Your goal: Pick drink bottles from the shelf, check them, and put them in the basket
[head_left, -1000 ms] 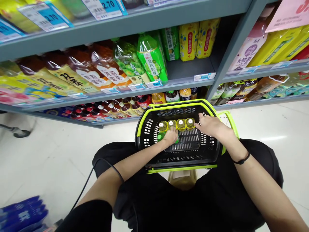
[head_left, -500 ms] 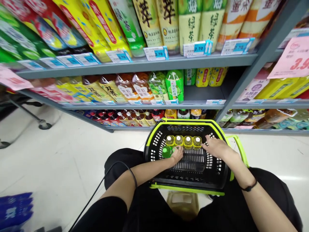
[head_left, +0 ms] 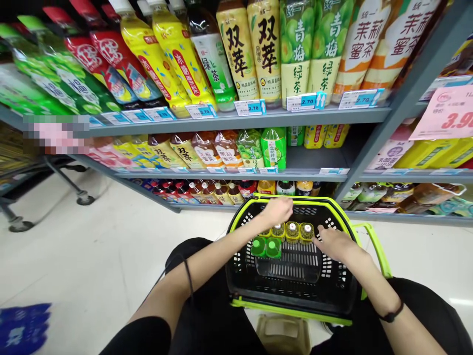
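A black shopping basket [head_left: 288, 296] with lime-green rims stands between my knees. In it are a row of yellow bottles with white caps [head_left: 292, 231] and, in front of them, two green-capped bottles [head_left: 273, 247]. My left hand [head_left: 278, 211] is raised over the basket's far side, partly covering the leftmost yellow bottles. Its fingers are curled together, and nothing shows in them. Inside the basket's right part, my right hand [head_left: 334, 242] has its thumb and fingers apart, beside the rightmost yellow bottle. Whether a fingertip touches that bottle I cannot tell.
Ahead, a grey shelf unit [head_left: 314, 171] holds several rows of drink bottles. Green bottles [head_left: 273, 148] stand on the middle shelf beside a dark gap. A wheeled rack [head_left: 79, 190] is at the left. A blue pack [head_left: 24, 330] lies on the floor, lower left.
My left hand has let go of the green-capped bottle and moved up and away toward the shelf. The right hand keeps its place in the basket. The view has tilted slightly upward.
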Tool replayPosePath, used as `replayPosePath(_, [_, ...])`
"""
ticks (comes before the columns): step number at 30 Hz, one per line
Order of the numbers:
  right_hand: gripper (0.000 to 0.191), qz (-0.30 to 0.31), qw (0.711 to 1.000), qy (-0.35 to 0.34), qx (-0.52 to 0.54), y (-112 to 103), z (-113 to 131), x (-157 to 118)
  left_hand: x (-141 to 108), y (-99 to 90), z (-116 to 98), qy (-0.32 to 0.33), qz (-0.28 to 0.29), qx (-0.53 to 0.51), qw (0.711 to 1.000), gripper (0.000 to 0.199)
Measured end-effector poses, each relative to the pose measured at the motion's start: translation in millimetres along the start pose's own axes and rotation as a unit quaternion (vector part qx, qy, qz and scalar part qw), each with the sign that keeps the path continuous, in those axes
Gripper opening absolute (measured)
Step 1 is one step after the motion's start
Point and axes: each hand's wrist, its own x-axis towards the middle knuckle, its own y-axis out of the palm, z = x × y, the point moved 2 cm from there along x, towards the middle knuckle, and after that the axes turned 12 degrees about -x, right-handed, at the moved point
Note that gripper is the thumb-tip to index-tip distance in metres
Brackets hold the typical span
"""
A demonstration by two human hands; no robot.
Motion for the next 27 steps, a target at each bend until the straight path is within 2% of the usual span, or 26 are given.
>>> replayPosePath(3, [0.045,0.003,1.000,-0.001,0.000,0,1,0,22,-82.9,20,-0.033,-0.170,-0.005,0.985,0.041])
replayPosePath(4, [0.045,0.003,1.000,-0.002,0.000,0,2,0,27,-106.6,26,-0.025,-0.275,-0.022,0.961,0.036])
replayPosePath(5, [0.044,0.003,1.000,-0.005,0.000,0,3,0,32,-125.6,31,-0.022,-0.358,-0.023,0.933,0.033])
replayPosePath(7, [0.044,0.001,1.000,-0.013,0.000,0,6,-1,45,-149.6,41,-0.028,-0.449,-0.009,0.893,0.048])
replayPosePath(9, [0.046,0.000,1.000,-0.021,0.002,0,8,-1,60,-159.9,47,-0.038,-0.463,0.003,0.886,0.074])
replayPosePath(11, [0.047,0.001,1.000,-0.027,0.003,0,10,-2,75,-163.2,51,-0.056,-0.442,-0.006,0.895,0.089])
replayPosePath(15, [0.049,0.005,0.999,-0.031,0.007,3,9,-2,92,-163.2,53,-0.085,-0.406,-0.048,0.909,0.094])
replayPosePath(23, [0.050,0.007,0.999,-0.035,0.009,2,8,0,82,-145.0,59,-0.043,-0.413,-0.066,0.907,0.108])
replayPosePath(27, [0.051,0.008,0.999,-0.035,0.006,1,13,0,88,-145.8,62,-0.024,-0.398,-0.089,0.913,0.109])
